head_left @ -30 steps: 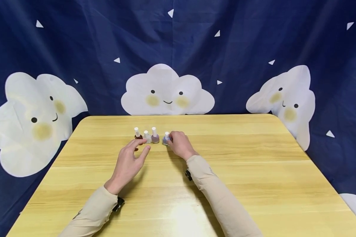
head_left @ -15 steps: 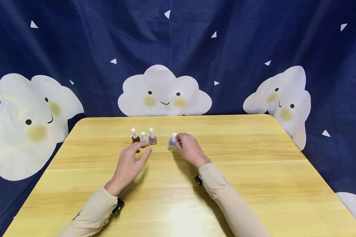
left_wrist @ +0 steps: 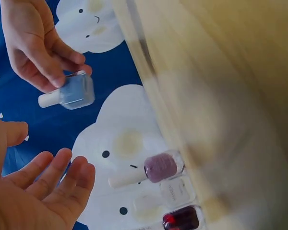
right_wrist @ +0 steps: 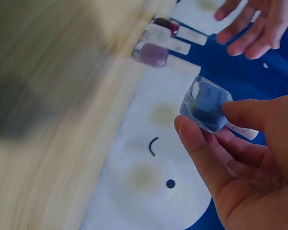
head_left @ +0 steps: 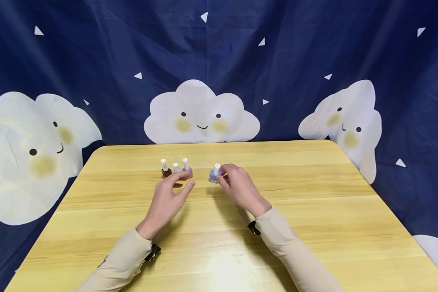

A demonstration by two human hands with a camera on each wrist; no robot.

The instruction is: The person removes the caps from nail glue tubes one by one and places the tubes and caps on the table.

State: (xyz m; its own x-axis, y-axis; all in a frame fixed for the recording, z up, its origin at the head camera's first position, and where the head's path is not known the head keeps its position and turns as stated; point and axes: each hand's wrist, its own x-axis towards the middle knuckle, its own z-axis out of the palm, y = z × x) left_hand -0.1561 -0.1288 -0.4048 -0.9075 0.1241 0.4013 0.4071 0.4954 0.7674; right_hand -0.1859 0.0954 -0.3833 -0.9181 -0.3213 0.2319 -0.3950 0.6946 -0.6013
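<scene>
My right hand [head_left: 242,186] pinches a blue nail polish bottle [head_left: 214,176] between thumb and fingers; its white cap points up. In the right wrist view the fingers grip the sides of the blue bottle [right_wrist: 207,103], its base turned toward the camera. My left hand [head_left: 168,198] holds nothing, fingers spread and slightly bent, in front of three more bottles. These are a dark red nail polish [head_left: 166,172], a clear one [left_wrist: 177,190] and a mauve one [left_wrist: 161,167], standing upright side by side. In the head view the left fingers partly cover the clear and mauve bottles.
A light wood table [head_left: 314,202] with rounded far corners lies under both hands. Behind it hangs a dark blue cloth [head_left: 295,61] printed with white smiling clouds [head_left: 204,113]. A black strap [head_left: 254,228] shows at the right wrist, another [head_left: 153,252] at the left.
The right hand has moved right with the blue nail polish, widening the gap to the other three bottles. The left hand has shifted slightly right, now overlapping the mauve bottle.
</scene>
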